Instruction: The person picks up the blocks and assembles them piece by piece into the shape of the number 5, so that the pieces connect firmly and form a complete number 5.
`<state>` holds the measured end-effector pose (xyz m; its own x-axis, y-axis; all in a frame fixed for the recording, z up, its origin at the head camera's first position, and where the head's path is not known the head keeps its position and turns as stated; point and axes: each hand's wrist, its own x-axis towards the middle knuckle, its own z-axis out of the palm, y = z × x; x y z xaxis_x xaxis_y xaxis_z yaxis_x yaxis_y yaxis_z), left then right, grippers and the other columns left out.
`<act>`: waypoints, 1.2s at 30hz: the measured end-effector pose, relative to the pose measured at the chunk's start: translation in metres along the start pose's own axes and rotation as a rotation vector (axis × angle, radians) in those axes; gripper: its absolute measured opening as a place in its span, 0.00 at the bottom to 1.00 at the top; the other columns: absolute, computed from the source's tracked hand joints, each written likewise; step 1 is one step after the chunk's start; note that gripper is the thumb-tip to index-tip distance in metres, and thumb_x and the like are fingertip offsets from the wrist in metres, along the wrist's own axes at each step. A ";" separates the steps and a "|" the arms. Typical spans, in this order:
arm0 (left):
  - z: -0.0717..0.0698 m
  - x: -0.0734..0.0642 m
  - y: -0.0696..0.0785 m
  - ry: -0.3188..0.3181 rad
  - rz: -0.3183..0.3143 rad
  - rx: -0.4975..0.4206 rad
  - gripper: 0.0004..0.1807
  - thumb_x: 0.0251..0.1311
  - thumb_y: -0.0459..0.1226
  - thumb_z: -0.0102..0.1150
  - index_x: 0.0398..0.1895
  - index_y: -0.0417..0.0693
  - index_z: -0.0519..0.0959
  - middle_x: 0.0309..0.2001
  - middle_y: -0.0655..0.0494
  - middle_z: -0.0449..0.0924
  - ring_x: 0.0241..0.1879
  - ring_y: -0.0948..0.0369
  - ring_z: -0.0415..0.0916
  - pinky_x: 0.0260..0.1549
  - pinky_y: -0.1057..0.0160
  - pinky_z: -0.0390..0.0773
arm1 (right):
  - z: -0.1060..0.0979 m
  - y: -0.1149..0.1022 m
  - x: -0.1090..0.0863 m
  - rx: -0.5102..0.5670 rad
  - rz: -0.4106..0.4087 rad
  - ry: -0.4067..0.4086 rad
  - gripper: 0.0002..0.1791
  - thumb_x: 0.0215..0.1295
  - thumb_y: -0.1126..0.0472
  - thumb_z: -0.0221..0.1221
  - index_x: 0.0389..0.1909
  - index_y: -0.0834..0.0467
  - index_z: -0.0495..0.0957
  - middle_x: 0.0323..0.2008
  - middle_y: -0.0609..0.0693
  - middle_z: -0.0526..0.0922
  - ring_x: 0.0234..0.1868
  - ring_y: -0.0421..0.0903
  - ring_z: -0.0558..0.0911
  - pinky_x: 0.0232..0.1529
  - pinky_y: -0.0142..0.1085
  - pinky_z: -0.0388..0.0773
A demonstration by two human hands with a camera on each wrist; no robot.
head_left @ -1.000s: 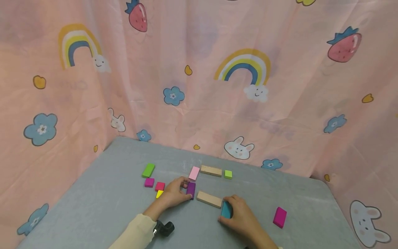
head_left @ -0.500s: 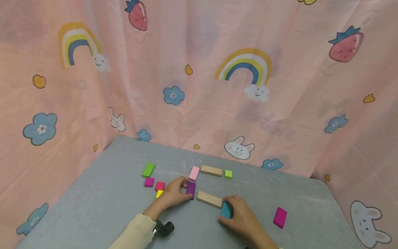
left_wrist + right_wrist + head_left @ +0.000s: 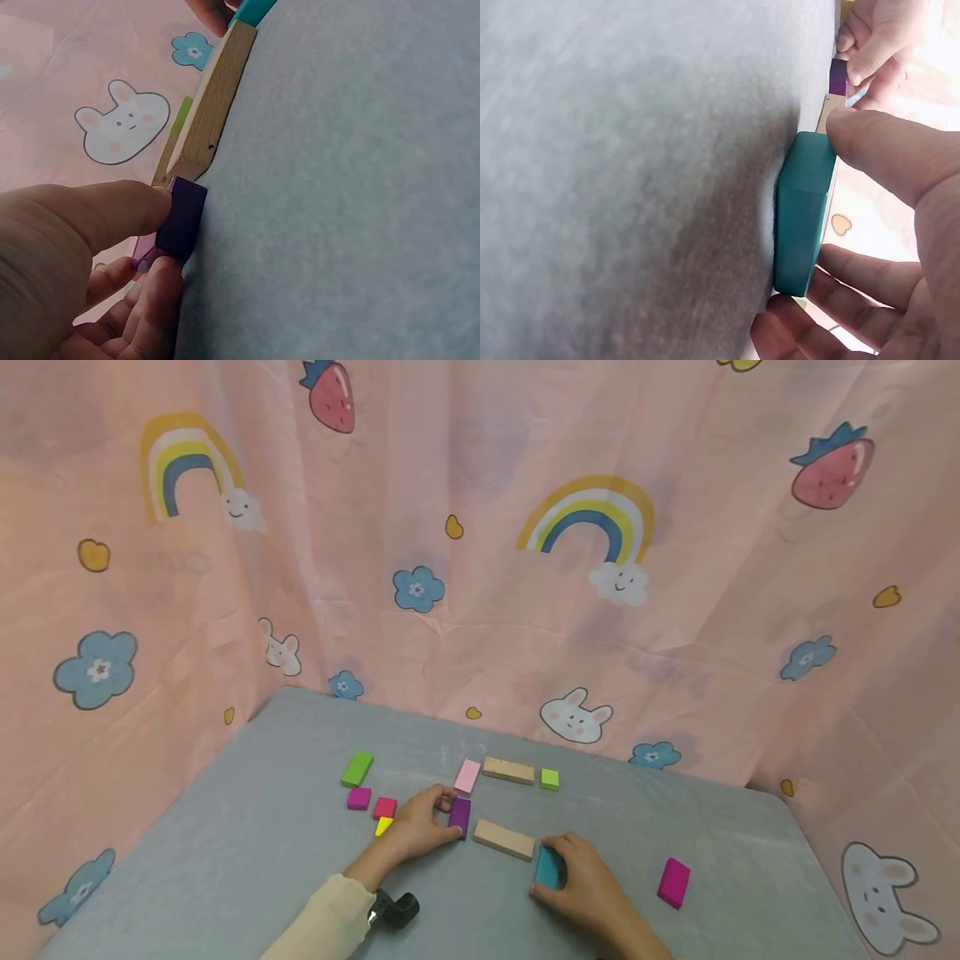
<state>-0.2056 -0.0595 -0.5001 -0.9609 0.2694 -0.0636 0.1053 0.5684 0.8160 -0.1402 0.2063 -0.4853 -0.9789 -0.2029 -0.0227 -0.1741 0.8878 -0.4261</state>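
My left hand [image 3: 418,823] pinches a purple block [image 3: 460,819] between thumb and fingers; the left wrist view shows the thumb on one end and fingers at the other. A teal block [image 3: 547,867] lies on the table in the grip of my right hand [image 3: 588,883], its thumb at the near end and fingertips at the far end. Between the two stretches a plain wooden block [image 3: 504,840], its left end close to the purple block and its right end a small gap from the teal one. Right behind the purple block lies a pink block [image 3: 467,778].
Behind is another wooden block [image 3: 508,770], with a small lime block [image 3: 550,779] on its right. Green [image 3: 357,769], magenta [image 3: 358,798], red [image 3: 386,808] and yellow [image 3: 384,826] blocks lie left. A magenta block [image 3: 674,883] lies far right on the grey table [image 3: 225,860].
The right hand has shifted slightly to the right with the teal block, which now stands a little away from the wooden block's end. The left hand keeps its place on the purple block.
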 end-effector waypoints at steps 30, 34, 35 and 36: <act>-0.001 -0.001 0.003 0.002 0.007 0.012 0.27 0.50 0.38 0.71 0.54 0.44 0.73 0.44 0.50 0.77 0.30 0.62 0.72 0.33 0.63 0.77 | -0.054 0.092 -0.038 -0.162 0.024 0.224 0.29 0.47 0.51 0.71 0.50 0.58 0.79 0.46 0.58 0.80 0.46 0.59 0.78 0.45 0.55 0.76; -0.001 -0.001 0.002 0.003 0.009 0.012 0.27 0.50 0.38 0.71 0.54 0.44 0.73 0.44 0.50 0.77 0.30 0.62 0.72 0.33 0.63 0.77 | -0.059 0.103 -0.044 -0.160 0.098 0.154 0.31 0.47 0.51 0.71 0.52 0.60 0.77 0.49 0.61 0.78 0.46 0.60 0.77 0.42 0.54 0.79; -0.001 -0.001 0.002 0.004 0.009 0.013 0.27 0.50 0.37 0.71 0.54 0.44 0.73 0.44 0.50 0.77 0.30 0.62 0.73 0.33 0.63 0.77 | -0.061 0.105 -0.045 -0.162 0.125 0.129 0.31 0.47 0.51 0.70 0.53 0.60 0.77 0.50 0.62 0.78 0.46 0.59 0.76 0.40 0.53 0.80; -0.001 -0.001 0.002 0.006 0.011 0.014 0.27 0.50 0.37 0.71 0.54 0.44 0.73 0.44 0.50 0.77 0.30 0.62 0.73 0.33 0.63 0.77 | -0.062 0.107 -0.046 -0.163 0.146 0.105 0.32 0.47 0.51 0.70 0.54 0.60 0.76 0.50 0.62 0.77 0.45 0.59 0.76 0.38 0.51 0.80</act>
<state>-0.2046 -0.0595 -0.4978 -0.9611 0.2716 -0.0512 0.1196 0.5758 0.8088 -0.1207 0.3364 -0.4740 -0.9992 -0.0305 0.0248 -0.0362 0.9611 -0.2739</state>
